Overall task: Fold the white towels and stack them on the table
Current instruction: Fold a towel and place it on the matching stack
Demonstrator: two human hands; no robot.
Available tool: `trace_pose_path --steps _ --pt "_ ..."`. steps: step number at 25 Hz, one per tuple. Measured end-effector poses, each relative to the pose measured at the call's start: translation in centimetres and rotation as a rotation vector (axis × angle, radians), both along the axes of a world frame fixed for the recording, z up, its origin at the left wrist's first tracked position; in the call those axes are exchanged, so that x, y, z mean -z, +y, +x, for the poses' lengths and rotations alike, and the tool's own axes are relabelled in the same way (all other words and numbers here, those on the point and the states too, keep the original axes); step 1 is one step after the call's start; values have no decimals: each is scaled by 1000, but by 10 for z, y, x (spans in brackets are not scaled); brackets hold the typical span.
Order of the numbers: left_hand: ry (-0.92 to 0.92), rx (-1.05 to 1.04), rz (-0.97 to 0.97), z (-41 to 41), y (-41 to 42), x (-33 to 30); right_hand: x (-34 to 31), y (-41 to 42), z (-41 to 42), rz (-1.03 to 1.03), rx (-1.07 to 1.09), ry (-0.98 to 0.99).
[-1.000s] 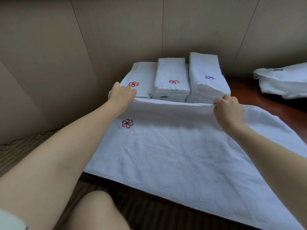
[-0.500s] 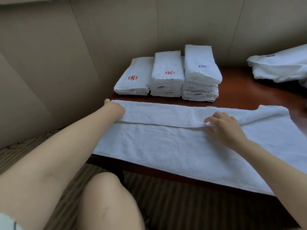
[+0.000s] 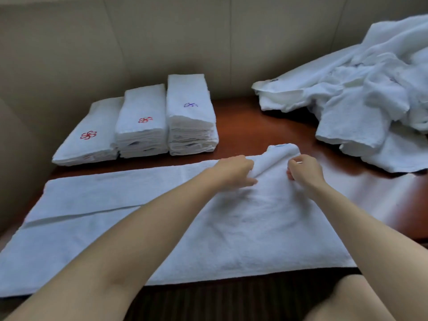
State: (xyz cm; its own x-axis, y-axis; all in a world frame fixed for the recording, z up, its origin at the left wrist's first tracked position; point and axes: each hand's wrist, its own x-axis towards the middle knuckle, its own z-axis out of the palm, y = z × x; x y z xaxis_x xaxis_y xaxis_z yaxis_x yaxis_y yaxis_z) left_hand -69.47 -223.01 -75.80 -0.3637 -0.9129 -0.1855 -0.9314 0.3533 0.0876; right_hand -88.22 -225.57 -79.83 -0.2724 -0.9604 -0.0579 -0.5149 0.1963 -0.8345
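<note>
I have both hands pinching the towel's (image 3: 162, 228) raised right end, left hand (image 3: 234, 170) and right hand (image 3: 304, 169) close together. It lies lengthwise along the table's (image 3: 254, 126) near edge; bare wood separates it from three stacks (image 3: 143, 126) and the heap (image 3: 370, 93).

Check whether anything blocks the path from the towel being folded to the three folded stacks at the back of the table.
Nothing visible does. Both hands, left hand and right hand, already grip the towel, and only a bare strip of table lies between it and the folded stacks. The unfolded pile sits off to the right.
</note>
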Motion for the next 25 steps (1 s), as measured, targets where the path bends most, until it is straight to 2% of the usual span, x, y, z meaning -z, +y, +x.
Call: trace_pose_path --steps 2,6,10,13,15,17,21,23,25 --pt "60 -44 -28 -17 -14 12 0 -11 -4 -9 -10 59" --pt "290 -158 -69 -28 -36 26 6 -37 -4 -72 -93 -60" --pt "221 60 -246 -34 -30 32 -9 -65 9 60 -82 -249" --pt "151 204 -325 -36 -17 37 -15 -72 21 180 -134 40" --pt "112 232 -312 -36 -7 36 -15 -68 18 122 -37 148" --pt "36 157 -350 -24 3 32 -17 -62 5 3 104 43" --pt "-40 36 -404 17 16 29 -27 -48 -31 -129 283 -354" --pt "-84 17 -411 42 27 33 -29 -34 -41 -133 280 -479" --pt "-57 35 -452 58 41 35 -24 -18 -40 -14 181 -515"
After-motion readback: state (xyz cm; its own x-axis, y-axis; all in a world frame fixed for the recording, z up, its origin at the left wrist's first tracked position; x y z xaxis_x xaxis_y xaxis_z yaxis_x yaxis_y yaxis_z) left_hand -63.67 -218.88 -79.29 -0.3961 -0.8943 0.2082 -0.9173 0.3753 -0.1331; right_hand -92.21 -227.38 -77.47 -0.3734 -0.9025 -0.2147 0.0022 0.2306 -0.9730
